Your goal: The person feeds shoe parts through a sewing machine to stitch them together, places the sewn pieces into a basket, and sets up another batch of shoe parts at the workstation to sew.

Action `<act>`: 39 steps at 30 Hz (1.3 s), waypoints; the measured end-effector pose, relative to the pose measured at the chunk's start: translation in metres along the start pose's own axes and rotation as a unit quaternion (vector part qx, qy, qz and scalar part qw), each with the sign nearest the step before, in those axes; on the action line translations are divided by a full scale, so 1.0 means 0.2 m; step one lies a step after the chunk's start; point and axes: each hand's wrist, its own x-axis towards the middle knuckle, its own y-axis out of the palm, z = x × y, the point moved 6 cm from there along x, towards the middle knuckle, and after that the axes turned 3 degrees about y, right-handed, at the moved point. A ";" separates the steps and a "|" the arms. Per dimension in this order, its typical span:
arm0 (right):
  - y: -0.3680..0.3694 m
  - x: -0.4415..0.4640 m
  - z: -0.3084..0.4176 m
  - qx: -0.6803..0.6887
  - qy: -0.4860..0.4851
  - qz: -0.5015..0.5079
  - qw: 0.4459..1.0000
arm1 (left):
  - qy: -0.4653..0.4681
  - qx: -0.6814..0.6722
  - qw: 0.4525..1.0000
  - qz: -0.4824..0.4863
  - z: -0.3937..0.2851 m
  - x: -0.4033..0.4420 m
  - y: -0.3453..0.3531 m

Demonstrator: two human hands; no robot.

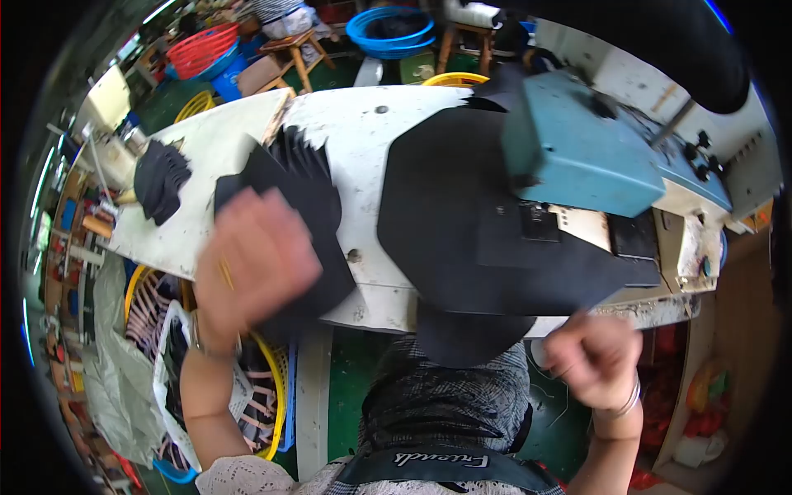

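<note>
My left hand (256, 268), smeared by motion, is over a fanned stack of black sheet pieces (318, 206) on the left of the worktable; whether it grips one cannot be seen. My right hand (596, 359) is curled closed by the table's front edge, just below a corner of a large black sheet piece (445, 198). What its fingers hold, if anything, is hidden by blur. The large piece lies flat under the head of a blue-green machine (586, 148). Below it, a rounded black piece (474, 337) hangs over the front edge above my lap.
A smaller black stack (161, 181) lies at the far left of the white worktable (355, 111). Baskets with yellow rims (276, 396) stand below left, beside a plastic sheet (120, 363). Behind are blue basins (392, 31), a red basket (202, 49), stools and a seated person.
</note>
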 end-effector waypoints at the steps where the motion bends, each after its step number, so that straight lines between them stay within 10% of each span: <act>1: 0.11 -0.03 -0.02 0.019 -0.019 0.107 0.994 | -0.073 0.078 0.993 -0.046 0.21 -0.10 0.03; 3: 0.27 -0.10 -0.09 -0.096 -0.069 0.200 0.973 | -0.193 0.168 0.961 -0.100 0.62 -0.33 0.18; 7: 0.41 -0.14 -0.30 -0.411 -0.119 0.127 0.895 | -0.421 -0.152 0.851 0.274 0.88 -0.70 0.70; 9: 0.38 -0.16 -0.40 -0.357 -0.126 0.162 0.911 | -0.472 -0.029 0.804 0.361 0.78 -0.66 0.71; 13: 0.27 -0.12 -0.51 -0.162 -0.063 0.215 0.961 | -0.254 -0.163 0.949 0.091 0.30 -0.26 0.54; 17: 0.26 -0.12 -0.71 -0.014 0.070 0.258 0.964 | 0.001 -0.352 0.925 0.143 -0.30 -0.03 0.53; 28: 0.31 -0.14 -0.64 -0.171 -0.091 0.197 0.961 | 0.085 -0.331 0.894 0.290 -0.61 0.04 0.88; 34: 0.33 -0.13 -0.51 -0.103 -0.095 0.147 0.979 | 0.039 -0.385 0.901 0.198 -0.57 0.06 0.88; 39: 0.20 -0.17 -0.14 -0.213 -0.176 0.066 0.959 | 0.166 -0.328 0.928 -0.064 -0.75 0.14 0.31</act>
